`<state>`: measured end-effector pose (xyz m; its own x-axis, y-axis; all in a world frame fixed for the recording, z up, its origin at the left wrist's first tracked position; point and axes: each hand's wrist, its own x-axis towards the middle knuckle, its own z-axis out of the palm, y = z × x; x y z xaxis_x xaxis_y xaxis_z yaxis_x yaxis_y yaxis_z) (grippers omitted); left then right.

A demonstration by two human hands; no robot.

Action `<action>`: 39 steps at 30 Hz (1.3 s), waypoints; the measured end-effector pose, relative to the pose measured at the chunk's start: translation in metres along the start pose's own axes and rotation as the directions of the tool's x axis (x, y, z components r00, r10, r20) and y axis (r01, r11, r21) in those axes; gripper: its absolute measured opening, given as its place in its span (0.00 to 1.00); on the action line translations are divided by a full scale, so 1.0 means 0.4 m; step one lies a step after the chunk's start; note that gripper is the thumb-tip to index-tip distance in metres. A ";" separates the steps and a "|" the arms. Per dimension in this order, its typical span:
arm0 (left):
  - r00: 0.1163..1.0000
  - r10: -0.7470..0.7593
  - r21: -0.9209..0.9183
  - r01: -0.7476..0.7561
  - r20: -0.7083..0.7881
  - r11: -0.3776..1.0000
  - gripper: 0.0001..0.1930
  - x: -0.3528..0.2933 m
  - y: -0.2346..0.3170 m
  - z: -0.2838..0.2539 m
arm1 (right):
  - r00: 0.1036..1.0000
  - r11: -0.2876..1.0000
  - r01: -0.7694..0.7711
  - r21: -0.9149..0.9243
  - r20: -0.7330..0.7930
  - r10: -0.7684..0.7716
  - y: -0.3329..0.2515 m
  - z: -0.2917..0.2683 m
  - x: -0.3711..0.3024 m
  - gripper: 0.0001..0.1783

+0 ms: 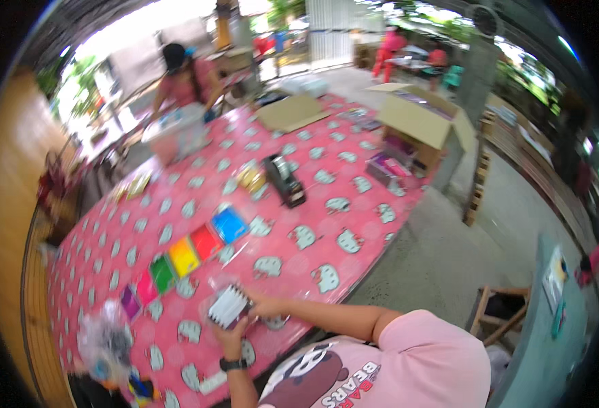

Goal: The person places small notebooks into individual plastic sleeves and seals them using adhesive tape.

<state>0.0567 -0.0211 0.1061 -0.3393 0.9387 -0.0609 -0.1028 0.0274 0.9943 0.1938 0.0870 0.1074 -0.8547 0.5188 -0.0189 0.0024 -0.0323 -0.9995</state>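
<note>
Between my two hands is a small rectangular pack [228,307] with a white top and dark edges, seemingly in clear plastic; blur hides its exact kind. My left hand [228,336], below a black wristband, grips its near edge. On its right side are the closed fingers of my right hand [262,305]. Just beyond lies a slanting row of flat coloured packets: purple [130,302], pink [146,287], green [163,273], yellow [184,256], red [206,241] and blue [229,225].
A black tape dispenser [284,180] and golden tape rolls [250,178] stand mid-table on a pink patterned cloth [299,265]. An open carton [413,122] with purple boxes [389,167] sits far right. A plastic bag [103,340] lies near left. Another person [185,85] handles a bin [175,134].
</note>
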 end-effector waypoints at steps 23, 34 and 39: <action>0.781 0.609 0.662 -0.529 0.134 0.532 0.25 -0.090 0.025 -0.045 | 0.871 0.477 0.437 -0.763 0.227 -0.435 -0.144 -0.054 -0.082 0.31; 0.838 0.470 0.693 -0.514 0.278 0.505 0.36 -0.107 0.063 -0.092 | 0.896 0.544 0.439 -0.715 0.397 -0.200 -0.178 -0.062 -0.034 0.35; 0.818 0.407 0.670 -0.570 0.407 0.475 0.37 -0.050 0.085 -0.102 | 0.887 0.583 0.432 -0.688 0.442 -0.134 -0.175 -0.074 -0.014 0.38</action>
<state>0.0219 -0.0530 0.1375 0.0611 0.9186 0.3905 0.7715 -0.2917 0.5654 0.2137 0.1115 0.1769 -0.9878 0.0866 0.1291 -0.0101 0.7930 -0.6091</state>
